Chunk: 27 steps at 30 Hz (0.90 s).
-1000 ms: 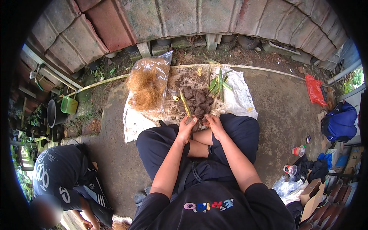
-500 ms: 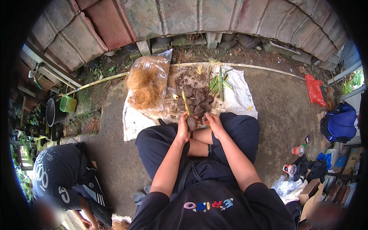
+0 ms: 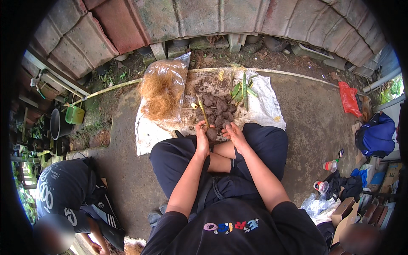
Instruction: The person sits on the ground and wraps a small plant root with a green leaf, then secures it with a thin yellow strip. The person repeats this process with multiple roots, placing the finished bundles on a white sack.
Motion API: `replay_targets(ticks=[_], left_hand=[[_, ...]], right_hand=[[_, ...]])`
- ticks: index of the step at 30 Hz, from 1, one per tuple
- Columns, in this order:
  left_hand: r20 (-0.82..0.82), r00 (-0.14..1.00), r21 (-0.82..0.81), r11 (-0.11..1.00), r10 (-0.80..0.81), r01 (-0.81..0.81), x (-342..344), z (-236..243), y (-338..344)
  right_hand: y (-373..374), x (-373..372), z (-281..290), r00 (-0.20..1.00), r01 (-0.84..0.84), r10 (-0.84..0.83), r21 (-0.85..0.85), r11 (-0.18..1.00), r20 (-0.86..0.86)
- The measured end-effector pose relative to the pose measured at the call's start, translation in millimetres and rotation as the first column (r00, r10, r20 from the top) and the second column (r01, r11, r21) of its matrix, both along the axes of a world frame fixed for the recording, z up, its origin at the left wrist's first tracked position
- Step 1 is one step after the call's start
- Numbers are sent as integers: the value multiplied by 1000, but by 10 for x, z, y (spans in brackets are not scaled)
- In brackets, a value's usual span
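Both hands were found low before the crossed legs, a narrow gap between them. The left hand (image 3: 202, 137) was closed on a rounded lump of dark mud (image 3: 211, 135) and the near end of a yellow-green leaf strip (image 3: 202, 111); the lump sat on its palm side, facing the right hand (image 3: 234, 135), and the strip extended away from the body, past the fingers. Whether the strip was embedded in the lump could not be determined. The right hand had its fingers bent toward the left; whether they gripped anything could not be told. Both forearms ran forward from the body, converging toward the wrists. A heap of dark mud (image 3: 218, 108) lay just beyond the hands. Green leaf pieces (image 3: 245, 91) lay farther out beyond the right hand; a clear bag of brown fibre (image 3: 162, 91) lay beyond and left of the left hand. All rested on a white sack (image 3: 268, 102).
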<state>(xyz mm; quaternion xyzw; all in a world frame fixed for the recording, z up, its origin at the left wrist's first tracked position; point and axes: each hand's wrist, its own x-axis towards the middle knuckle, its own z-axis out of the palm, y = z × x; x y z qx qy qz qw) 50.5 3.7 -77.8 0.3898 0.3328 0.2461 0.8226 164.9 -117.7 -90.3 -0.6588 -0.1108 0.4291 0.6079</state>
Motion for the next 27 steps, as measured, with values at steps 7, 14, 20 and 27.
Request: replay_targets(ticks=[7,14,20,27], left_hand=[[12,999,411,911,-49,39,-5,-167,-76],[-84,976,571,793,-201,212,3,109,-177],[-232,945,664,672,-231,327,37,241,-210],[-337,905,769,479,-260,423,24,192,-238]], right_hand=[[188,-354,352,995,-13,21,83,996,-101],[172,-297,-23,975,121,-93,136,983,-201],[69,-257,16,938,262,-185,254,931,-293],[2,-180,2,955,265,-228,206,942,-188]])
